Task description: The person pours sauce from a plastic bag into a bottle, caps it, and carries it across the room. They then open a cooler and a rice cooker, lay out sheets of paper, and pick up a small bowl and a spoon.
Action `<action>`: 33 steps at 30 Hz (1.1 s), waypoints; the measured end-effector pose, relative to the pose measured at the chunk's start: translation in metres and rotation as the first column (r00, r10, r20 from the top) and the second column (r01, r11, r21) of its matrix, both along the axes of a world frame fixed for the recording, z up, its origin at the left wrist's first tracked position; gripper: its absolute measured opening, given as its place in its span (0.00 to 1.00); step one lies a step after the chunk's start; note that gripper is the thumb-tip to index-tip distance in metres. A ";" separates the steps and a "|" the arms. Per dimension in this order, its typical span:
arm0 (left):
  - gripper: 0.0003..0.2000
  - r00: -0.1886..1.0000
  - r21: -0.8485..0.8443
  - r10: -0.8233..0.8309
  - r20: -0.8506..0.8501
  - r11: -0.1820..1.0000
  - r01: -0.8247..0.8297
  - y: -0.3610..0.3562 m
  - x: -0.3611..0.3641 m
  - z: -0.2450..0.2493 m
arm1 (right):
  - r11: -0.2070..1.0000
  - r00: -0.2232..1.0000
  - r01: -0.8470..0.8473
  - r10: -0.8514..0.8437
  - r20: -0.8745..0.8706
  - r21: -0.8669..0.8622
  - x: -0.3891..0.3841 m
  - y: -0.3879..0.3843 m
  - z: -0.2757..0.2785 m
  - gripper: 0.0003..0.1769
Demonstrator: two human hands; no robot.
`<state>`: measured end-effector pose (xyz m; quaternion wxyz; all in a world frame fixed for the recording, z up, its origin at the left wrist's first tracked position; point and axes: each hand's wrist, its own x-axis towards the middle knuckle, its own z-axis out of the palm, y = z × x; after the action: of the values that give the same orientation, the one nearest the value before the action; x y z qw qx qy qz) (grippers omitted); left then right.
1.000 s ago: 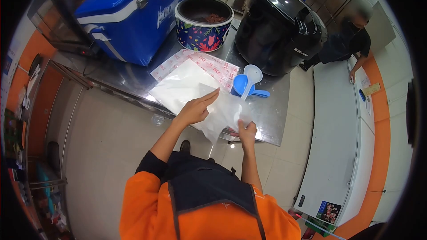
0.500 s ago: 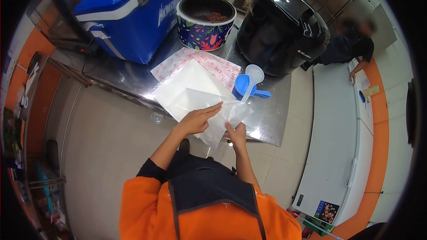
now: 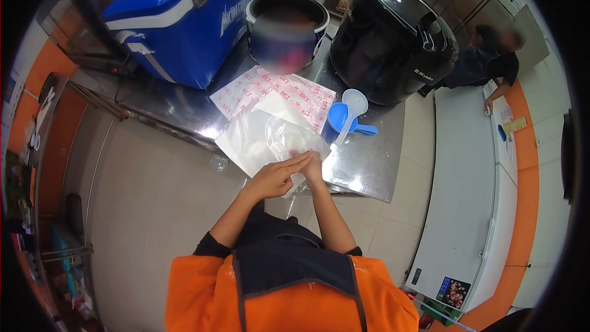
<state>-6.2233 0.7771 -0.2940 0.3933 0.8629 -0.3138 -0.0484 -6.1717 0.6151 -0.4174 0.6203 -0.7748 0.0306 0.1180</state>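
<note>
A clear plastic bag (image 3: 261, 135) lies spread over a stack of white sheets (image 3: 228, 141) at the counter's front edge. My left hand (image 3: 276, 178) reaches in from the left, fingers stretched out flat, its fingertips over my right hand at the bag's right edge. My right hand (image 3: 313, 171) grips that edge; some fingers show faintly through the plastic, and the left fingertips cover its thumb side. Behind the bag lies red-printed wrapping paper (image 3: 246, 89). Just right of the hands are a blue scoop (image 3: 338, 117) and a pale ladle (image 3: 354, 103).
A blue cooler box (image 3: 178, 31), a round pot (image 3: 261, 46), partly blurred, and a large black rice cooker (image 3: 384, 43) line the back of the steel counter (image 3: 369, 172). On the right, a person (image 3: 485, 61) leans on a long white chest freezer (image 3: 458, 197).
My right hand has moved left and up, under the left fingertips. The plastic, folded and raised before, now lies flatter over the white sheets.
</note>
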 end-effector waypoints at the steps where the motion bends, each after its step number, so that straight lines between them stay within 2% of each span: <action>1: 0.42 0.998 -0.099 0.007 -0.070 0.995 -0.014 0.005 0.000 0.003 | 0.982 0.981 0.181 -0.176 0.077 -0.063 -0.007 -0.005 0.001 0.21; 2: 0.42 0.990 -0.201 0.010 -0.143 0.979 -0.039 0.007 -0.001 0.006 | 0.974 0.974 0.227 -0.226 -0.029 0.008 -0.021 -0.012 0.028 0.25; 3: 0.42 0.989 -0.207 0.017 -0.144 0.977 -0.047 0.008 -0.002 0.011 | 0.958 0.953 0.277 -0.265 -0.144 0.069 -0.040 -0.018 0.059 0.28; 4: 0.42 0.977 -0.231 0.041 -0.211 0.969 -0.090 0.009 -0.004 0.018 | 0.930 0.941 0.337 -0.339 0.017 -0.143 -0.058 -0.025 0.056 0.33; 5: 0.41 0.959 -0.249 0.062 -0.278 0.959 -0.134 0.010 -0.007 0.024 | 0.848 0.910 0.413 -0.369 0.189 -0.332 -0.076 -0.031 0.052 0.37; 6: 0.41 0.957 -0.249 0.065 -0.282 0.958 -0.139 0.009 -0.012 0.028 | 0.849 0.912 0.408 -0.365 0.186 -0.335 -0.090 -0.033 0.049 0.37; 7: 0.40 0.947 -0.306 0.049 -0.318 0.940 -0.151 0.008 -0.017 0.032 | 0.936 0.934 0.325 -0.340 -0.109 -0.134 -0.102 -0.034 0.049 0.37; 8: 0.40 0.936 -0.361 0.028 -0.351 0.918 -0.162 0.005 -0.022 0.036 | 0.953 0.896 0.287 -0.231 -0.380 0.097 -0.110 -0.034 0.049 0.37; 9: 0.40 0.936 -0.359 0.023 -0.352 0.920 -0.157 0.002 -0.028 0.040 | 0.951 0.894 0.293 -0.236 -0.382 0.098 -0.117 -0.035 0.051 0.37; 10: 0.39 0.942 -0.381 -0.034 -0.334 0.919 -0.102 -0.003 -0.034 0.044 | 0.848 0.894 0.284 -0.066 -0.442 0.447 -0.125 -0.035 0.063 0.38; 11: 0.38 0.945 -0.403 -0.090 -0.314 0.914 -0.047 -0.008 -0.042 0.048 | 0.623 0.895 0.274 0.114 -0.432 0.732 -0.131 -0.037 0.069 0.40; 12: 0.38 0.945 -0.403 -0.097 -0.312 0.914 -0.039 -0.016 -0.049 0.050 | 0.621 0.896 0.278 0.107 -0.431 0.733 -0.137 -0.046 0.069 0.40; 14: 0.37 0.911 -0.515 -0.268 -0.314 0.854 0.073 -0.040 -0.061 0.054 | 0.628 0.866 0.362 0.046 -0.498 0.689 -0.149 -0.069 0.064 0.38; 15: 0.37 0.907 -0.538 -0.353 -0.228 0.823 0.185 -0.053 -0.065 0.055 | 0.592 0.869 0.380 0.035 -0.494 0.711 -0.158 -0.081 0.053 0.35; 16: 0.35 0.800 -0.558 -0.453 -0.393 0.809 0.184 -0.063 -0.071 0.072 | 0.519 0.854 0.387 0.111 -0.508 0.763 -0.178 -0.104 0.021 0.32; 17: 0.35 0.727 -0.590 -0.528 -0.438 0.780 0.211 -0.076 -0.077 0.077 | 0.442 0.835 0.396 0.192 -0.516 0.805 -0.196 -0.126 -0.004 0.30; 18: 0.35 0.646 -0.622 -0.594 -0.479 0.750 0.228 -0.091 -0.083 0.079 | 0.523 0.927 0.271 0.083 -0.365 0.808 -0.220 -0.124 0.040 0.25; 19: 0.35 0.646 -0.625 -0.594 -0.479 0.748 0.224 -0.106 -0.089 0.075 | 0.607 0.982 0.155 -0.006 -0.191 0.779 -0.241 -0.118 0.091 0.21; 21: 0.31 0.558 -0.660 -0.751 -0.353 0.623 0.421 -0.140 -0.097 0.067 | 0.623 0.978 0.191 -0.051 -0.204 0.759 -0.270 -0.145 0.088 0.20; 22: 0.31 0.551 -0.656 -0.755 -0.357 0.622 0.427 -0.158 -0.097 0.071 | 0.609 0.970 0.228 -0.078 -0.229 0.759 -0.280 -0.159 0.082 0.20; 24: 0.25 0.348 -0.590 -0.817 -0.460 0.574 0.568 -0.193 -0.098 0.080 | 0.554 0.954 0.297 -0.133 -0.270 0.778 -0.290 -0.182 0.067 0.20; 25: 0.25 0.322 -0.580 -0.826 -0.462 0.557 0.594 -0.207 -0.102 0.086 | 0.516 0.941 0.337 -0.161 -0.297 0.788 -0.293 -0.192 0.060 0.20; 27: 0.18 0.373 -0.548 -0.876 -0.307 0.483 0.683 -0.233 -0.110 0.100 | 0.425 0.915 0.403 -0.208 -0.346 0.811 -0.289 -0.208 0.042 0.20; 28: 0.18 0.344 -0.537 -0.892 -0.294 0.452 0.712 -0.241 -0.111 0.102 | 0.370 0.901 0.431 -0.226 -0.370 0.823 -0.285 -0.215 0.035 0.20; 30: 0.14 0.514 -0.300 -0.850 -0.114 0.523 0.798 -0.250 -0.110 0.100 | 0.265 0.879 0.465 -0.250 -0.405 0.845 -0.273 -0.225 0.020 0.19; 31: 0.14 0.497 -0.292 -0.862 -0.104 0.504 0.813 -0.251 -0.107 0.098 | 0.220 0.872 0.472 -0.259 -0.415 0.854 -0.267 -0.229 0.015 0.19; 33: 0.11 0.636 0.016 -0.728 -0.255 0.654 0.756 -0.251 -0.097 0.087 | 0.136 0.876 0.456 -0.244 -0.416 0.880 -0.251 -0.234 0.006 0.19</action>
<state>-6.3201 0.5262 -0.2073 0.3182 0.6680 -0.5903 -0.3226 -6.4228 0.3811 -0.4115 0.9654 -0.1815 0.1849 0.0290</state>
